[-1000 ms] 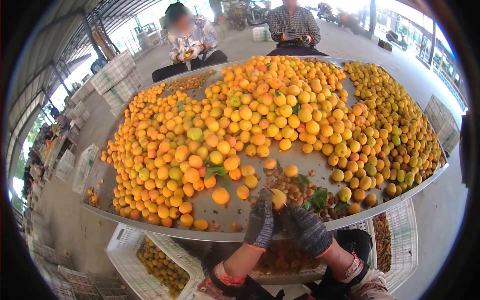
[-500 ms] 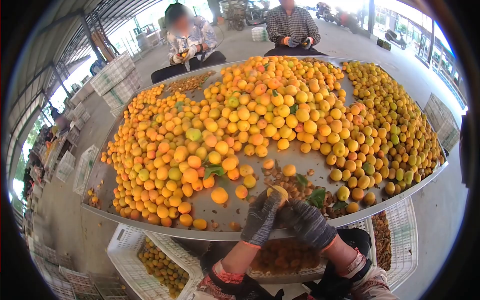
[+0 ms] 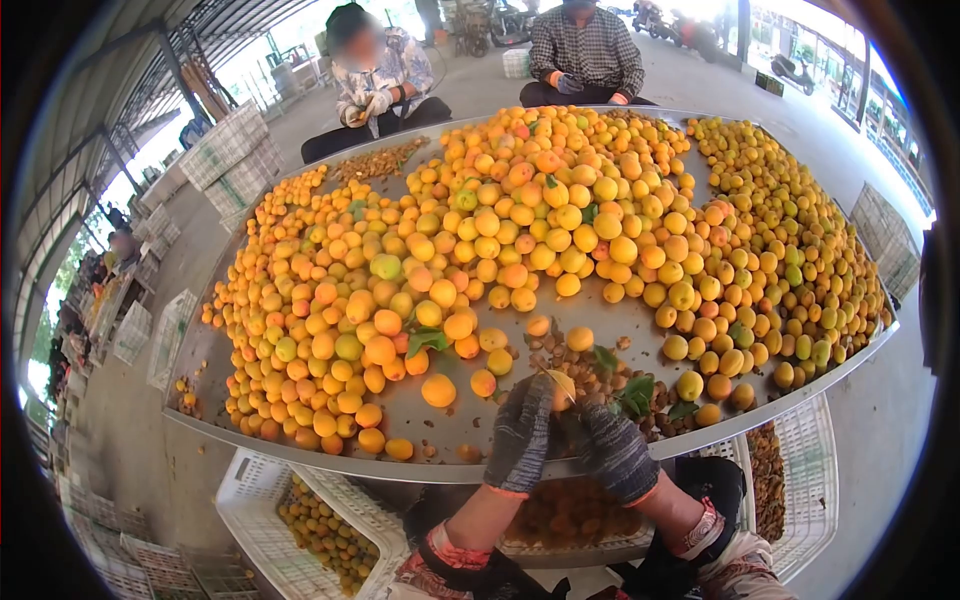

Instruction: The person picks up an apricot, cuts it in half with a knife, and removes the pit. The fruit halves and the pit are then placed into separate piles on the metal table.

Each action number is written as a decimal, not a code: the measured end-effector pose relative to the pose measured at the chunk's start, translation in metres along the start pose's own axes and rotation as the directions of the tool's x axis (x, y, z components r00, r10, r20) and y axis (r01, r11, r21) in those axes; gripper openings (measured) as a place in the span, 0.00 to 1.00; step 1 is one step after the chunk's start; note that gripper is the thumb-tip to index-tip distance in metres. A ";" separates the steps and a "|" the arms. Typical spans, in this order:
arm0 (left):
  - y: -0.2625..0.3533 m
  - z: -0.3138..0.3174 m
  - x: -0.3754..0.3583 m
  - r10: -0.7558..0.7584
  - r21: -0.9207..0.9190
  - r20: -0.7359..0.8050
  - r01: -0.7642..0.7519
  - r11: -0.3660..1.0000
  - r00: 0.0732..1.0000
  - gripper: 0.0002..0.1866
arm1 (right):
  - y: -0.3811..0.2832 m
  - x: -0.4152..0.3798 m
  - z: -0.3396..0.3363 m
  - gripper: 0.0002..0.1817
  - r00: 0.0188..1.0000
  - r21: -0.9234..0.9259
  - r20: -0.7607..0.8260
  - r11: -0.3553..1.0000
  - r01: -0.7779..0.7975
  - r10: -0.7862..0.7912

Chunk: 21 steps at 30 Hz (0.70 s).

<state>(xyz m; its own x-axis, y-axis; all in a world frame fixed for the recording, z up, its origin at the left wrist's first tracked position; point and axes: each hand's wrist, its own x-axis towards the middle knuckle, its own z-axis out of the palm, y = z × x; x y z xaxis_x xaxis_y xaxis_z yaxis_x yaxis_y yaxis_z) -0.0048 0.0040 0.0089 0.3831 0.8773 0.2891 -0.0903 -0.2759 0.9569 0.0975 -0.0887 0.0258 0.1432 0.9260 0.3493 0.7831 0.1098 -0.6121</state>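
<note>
My left hand (image 3: pixel 522 430), in a grey knitted glove, pinches an apricot (image 3: pixel 563 388) at the near edge of the metal table, a yellowish face of the fruit pointing up. Close on the fruit's right side, my right hand (image 3: pixel 617 450) in a matching glove has its fingers curled inward; what they hold is hidden. Just beyond both hands lie brown apricot pits (image 3: pixel 590 375) with a few green leaves (image 3: pixel 636 396). A large heap of apricots (image 3: pixel 510 220) covers much of the table.
The metal table (image 3: pixel 470 468) has a raised rim. Below it stand a white crate (image 3: pixel 245 490) with greenish fruit at left and another white crate (image 3: pixel 815 460) at right with brown pieces beside it. Two people (image 3: pixel 590 60) sit across the table. Stacked crates (image 3: pixel 230 150) stand left.
My right hand has shifted slightly right, and the apricot in my left fingers has turned a little. Across the table, the checked-shirt person's hands have moved apart and lower.
</note>
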 end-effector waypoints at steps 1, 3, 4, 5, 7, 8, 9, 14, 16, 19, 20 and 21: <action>0.003 0.000 -0.001 -0.131 -0.074 -0.008 0.130 0.989 0.991 0.14 | -0.001 -0.001 0.002 0.14 1.000 0.010 -0.011 1.000 -0.025 0.025; 0.015 -0.002 0.000 -0.255 -0.143 -0.006 0.252 0.957 0.967 0.13 | -0.002 0.000 0.003 0.13 1.000 0.123 -0.015 0.992 -0.026 0.028; 0.019 -0.004 0.001 -0.289 -0.166 0.056 0.294 0.941 0.956 0.14 | -0.003 0.001 0.003 0.12 0.999 0.231 -0.020 0.973 -0.026 0.032; 0.020 -0.005 0.001 -0.320 -0.189 0.118 0.338 0.922 0.940 0.15 | -0.005 0.002 0.002 0.12 0.999 0.230 -0.021 0.973 -0.026 0.031; 0.017 -0.004 0.001 -0.254 -0.163 0.078 0.263 0.951 0.964 0.13 | -0.014 0.005 -0.002 0.11 0.975 0.801 0.120 0.562 -0.205 0.186; 0.015 -0.004 0.001 -0.185 -0.133 0.039 0.188 0.973 0.982 0.11 | -0.014 0.004 -0.007 0.11 0.975 0.801 0.121 0.562 -0.207 0.186; 0.017 -0.005 0.000 -0.186 -0.134 0.041 0.189 0.973 0.982 0.11 | -0.012 0.002 -0.014 0.10 0.955 0.768 0.214 0.569 -0.293 0.203; 0.017 -0.004 -0.002 -0.099 -0.177 0.115 0.119 0.977 0.988 0.12 | -0.019 0.007 -0.043 0.13 0.861 0.511 0.455 0.724 -0.463 0.229; 0.021 -0.004 -0.001 -0.106 -0.172 0.134 0.129 0.977 0.985 0.13 | -0.021 0.006 -0.044 0.14 0.811 0.590 0.475 0.560 -0.582 0.342; 0.018 -0.009 -0.003 -0.083 -0.079 0.180 0.098 0.992 0.980 0.13 | 0.016 -0.008 -0.022 0.15 0.877 -0.095 0.005 0.873 0.478 -0.480; 0.017 -0.011 -0.003 -0.052 0.009 0.212 0.051 0.999 0.976 0.14 | 0.008 -0.007 -0.027 0.15 0.878 -0.095 0.004 0.873 0.477 -0.479; 0.018 -0.012 -0.003 -0.051 0.010 0.213 0.050 0.999 0.976 0.14 | -0.006 -0.005 -0.037 0.15 0.984 0.280 0.160 0.959 0.034 -0.082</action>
<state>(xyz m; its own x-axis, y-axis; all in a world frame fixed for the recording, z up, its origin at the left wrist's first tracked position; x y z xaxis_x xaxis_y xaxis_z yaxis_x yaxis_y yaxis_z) -0.0183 0.0012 0.0252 0.5740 0.7866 0.2276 -0.0616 -0.2357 0.9699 0.1147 -0.1077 0.0541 -0.0196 0.9597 0.2804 0.5867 0.2381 -0.7740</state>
